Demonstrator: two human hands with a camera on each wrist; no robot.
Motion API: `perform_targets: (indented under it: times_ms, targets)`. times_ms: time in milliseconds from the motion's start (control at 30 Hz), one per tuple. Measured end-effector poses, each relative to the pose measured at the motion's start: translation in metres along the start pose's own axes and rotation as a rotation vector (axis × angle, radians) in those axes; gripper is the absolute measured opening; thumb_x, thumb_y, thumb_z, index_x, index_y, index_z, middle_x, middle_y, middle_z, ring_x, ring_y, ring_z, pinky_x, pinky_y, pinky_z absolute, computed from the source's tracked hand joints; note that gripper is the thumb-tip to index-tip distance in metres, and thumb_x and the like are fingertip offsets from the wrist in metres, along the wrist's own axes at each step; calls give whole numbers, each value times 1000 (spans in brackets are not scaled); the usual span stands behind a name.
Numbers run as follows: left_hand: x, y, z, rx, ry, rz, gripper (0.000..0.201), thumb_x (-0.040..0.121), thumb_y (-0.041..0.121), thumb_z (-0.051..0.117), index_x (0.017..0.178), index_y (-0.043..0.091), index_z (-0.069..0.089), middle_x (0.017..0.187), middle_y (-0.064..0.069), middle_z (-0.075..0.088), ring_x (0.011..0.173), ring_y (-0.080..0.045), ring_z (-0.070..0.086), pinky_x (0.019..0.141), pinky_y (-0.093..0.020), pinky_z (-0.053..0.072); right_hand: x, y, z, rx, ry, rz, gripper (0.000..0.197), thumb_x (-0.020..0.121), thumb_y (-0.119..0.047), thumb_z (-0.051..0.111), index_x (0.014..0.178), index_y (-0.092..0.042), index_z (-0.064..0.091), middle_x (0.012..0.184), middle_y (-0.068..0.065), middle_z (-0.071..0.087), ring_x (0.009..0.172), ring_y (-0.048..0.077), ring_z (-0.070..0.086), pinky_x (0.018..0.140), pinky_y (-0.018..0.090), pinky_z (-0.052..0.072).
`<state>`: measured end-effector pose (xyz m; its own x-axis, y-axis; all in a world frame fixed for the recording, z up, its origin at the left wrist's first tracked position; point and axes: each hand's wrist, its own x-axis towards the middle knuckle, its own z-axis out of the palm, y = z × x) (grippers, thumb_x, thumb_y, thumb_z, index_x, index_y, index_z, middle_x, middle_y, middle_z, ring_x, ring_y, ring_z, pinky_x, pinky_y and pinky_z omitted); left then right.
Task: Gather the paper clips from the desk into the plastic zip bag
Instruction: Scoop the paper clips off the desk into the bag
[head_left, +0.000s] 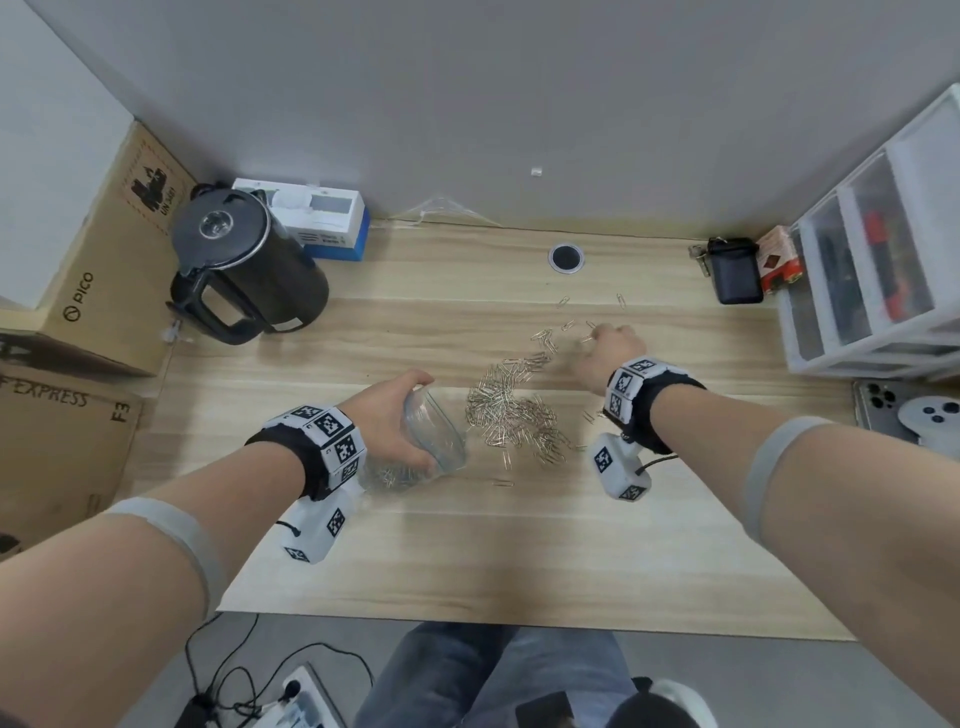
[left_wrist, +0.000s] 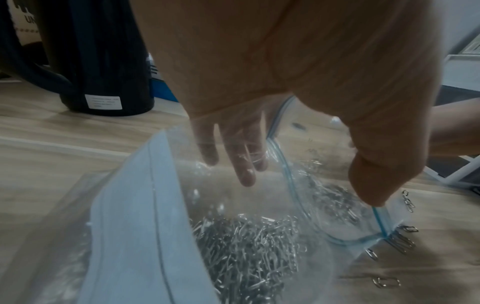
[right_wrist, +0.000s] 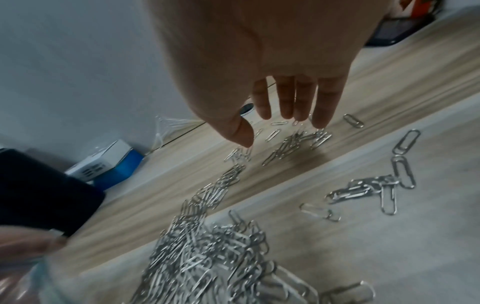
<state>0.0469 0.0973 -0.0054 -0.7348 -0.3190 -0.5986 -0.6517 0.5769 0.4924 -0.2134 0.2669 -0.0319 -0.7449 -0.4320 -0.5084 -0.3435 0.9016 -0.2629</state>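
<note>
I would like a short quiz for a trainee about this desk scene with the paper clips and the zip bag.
1. True or false: the zip bag already holds some clips.
2. Which hand holds the bag's mouth open?
3. The right hand has its fingers: A) straight, on far clips; B) curled round the kettle; C) inside the bag.

Key: 1 true. 2 the left hand. 3 A.

Your paper clips (head_left: 511, 410) are silver, the zip bag (left_wrist: 161, 205) clear with a blue seal — the desk (head_left: 467, 545) pale wood-grain, kettle (head_left: 244, 260) at ten o'clock black.
</note>
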Motion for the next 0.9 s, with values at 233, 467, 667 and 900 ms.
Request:
perform_targets:
  times_ms: [233, 467, 667, 900]
  targets:
    - [11, 0, -1, -1, -22, -58, 112, 60, 40, 91, 151, 25, 27, 123, 8, 50, 107, -12, 54, 88, -22, 44, 19, 6, 4, -90, -2, 40, 52, 82, -25, 56, 130, -9, 45, 136, 14, 38, 125, 35, 35, 99, 45, 37]
    - [24, 5, -5, 40, -70, -84, 106, 59, 39, 89, 147, 28, 31, 120, 6, 55, 101, -13, 60, 83, -26, 52, 15, 1, 13, 10, -179, -122, 38, 82, -44, 55, 99, -12, 68, 106, 10, 68, 94, 28, 63, 86, 35, 53]
    - [36, 9, -17, 53, -130, -88, 111, 54, 45, 90, 147, 24, 32, 133, 4, 54, 113, -15, 58, 95, -29, 50, 23, 4, -4, 51, -107, -135, 25, 86, -33, 54, 98, -14, 65, 102, 7, 66, 89, 26, 63, 82, 38, 56]
    - [49, 6, -20, 22, -150, -129, 111, 58, 39, 93, 150, 22, 31, 139, 2, 49, 116, -12, 50, 93, -22, 42, 69, 9, -23, -75, 92, -24, 58, 83, -33, 60, 130, -4, 44, 132, 16, 42, 124, 33, 40, 105, 42, 37]
